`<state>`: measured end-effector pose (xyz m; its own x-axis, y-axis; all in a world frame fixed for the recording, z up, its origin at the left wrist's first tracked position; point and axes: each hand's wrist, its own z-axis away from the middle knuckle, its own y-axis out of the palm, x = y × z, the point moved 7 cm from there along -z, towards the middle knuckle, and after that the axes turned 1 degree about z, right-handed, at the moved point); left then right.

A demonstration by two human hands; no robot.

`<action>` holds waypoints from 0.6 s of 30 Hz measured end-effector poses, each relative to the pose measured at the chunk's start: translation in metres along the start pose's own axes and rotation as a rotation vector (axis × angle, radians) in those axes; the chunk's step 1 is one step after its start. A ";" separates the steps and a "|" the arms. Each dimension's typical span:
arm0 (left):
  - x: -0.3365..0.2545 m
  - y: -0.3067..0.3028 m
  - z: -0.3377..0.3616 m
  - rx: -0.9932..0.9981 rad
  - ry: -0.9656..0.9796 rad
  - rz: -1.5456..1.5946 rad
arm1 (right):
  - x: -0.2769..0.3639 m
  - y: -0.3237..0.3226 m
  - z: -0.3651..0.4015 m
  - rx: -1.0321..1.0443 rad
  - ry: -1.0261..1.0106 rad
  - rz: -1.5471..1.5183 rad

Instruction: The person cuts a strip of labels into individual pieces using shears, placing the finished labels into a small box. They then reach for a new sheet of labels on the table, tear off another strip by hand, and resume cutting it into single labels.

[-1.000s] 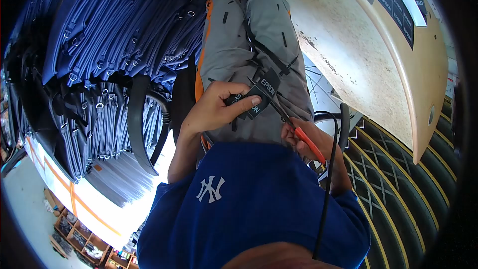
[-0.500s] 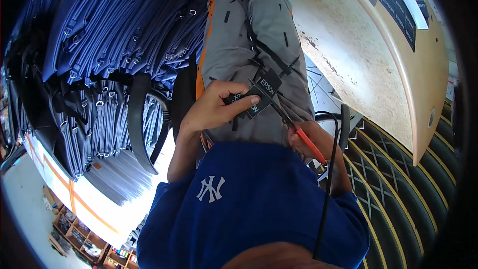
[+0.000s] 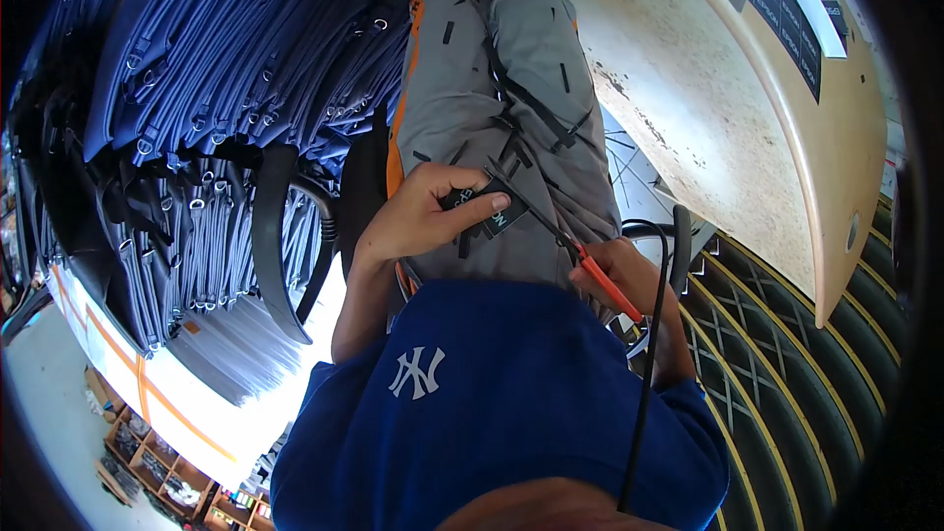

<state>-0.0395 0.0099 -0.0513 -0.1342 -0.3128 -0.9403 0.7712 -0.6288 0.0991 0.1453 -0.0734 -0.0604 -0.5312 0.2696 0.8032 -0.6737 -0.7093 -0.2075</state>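
Above my lap, my left hand [image 3: 428, 211] pinches black labels [image 3: 500, 215] with white lettering between thumb and fingers. My right hand [image 3: 621, 270] is wrapped round the orange-red handles of a pair of scissors [image 3: 608, 284]. The dark blades point up and left, and their tips are at the upper edge of the labels. Small black strips [image 3: 448, 32] lie scattered on my grey trousers [image 3: 447, 79]. A longer black strap [image 3: 541, 113] lies across the right thigh.
Stacks of blue straps with metal rings [image 3: 236, 59] fill the upper left. A worn cream table [image 3: 728, 69] curves along the upper right, with a printed black label sheet [image 3: 787, 25] on it. Dark ribbed rolls [image 3: 777, 364] are at the right.
The upper label piece between the scissor blades has left the labels in my left hand and no longer shows there. The blades now look closer together.
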 end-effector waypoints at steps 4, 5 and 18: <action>0.006 -0.001 0.001 0.003 0.010 -0.024 | 0.001 0.001 -0.001 -0.027 -0.017 0.003; 0.009 -0.001 0.002 0.003 0.010 -0.024 | -0.001 0.003 -0.001 -0.027 -0.018 0.003; 0.006 -0.029 -0.033 -0.369 0.100 -0.599 | -0.033 -0.017 0.009 -0.365 -0.008 -0.144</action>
<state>-0.0425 0.0496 -0.0709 -0.5572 0.0888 -0.8256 0.7455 -0.3844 -0.5445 0.1786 -0.0760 -0.0782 -0.4150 0.3428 0.8428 -0.8802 -0.3856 -0.2766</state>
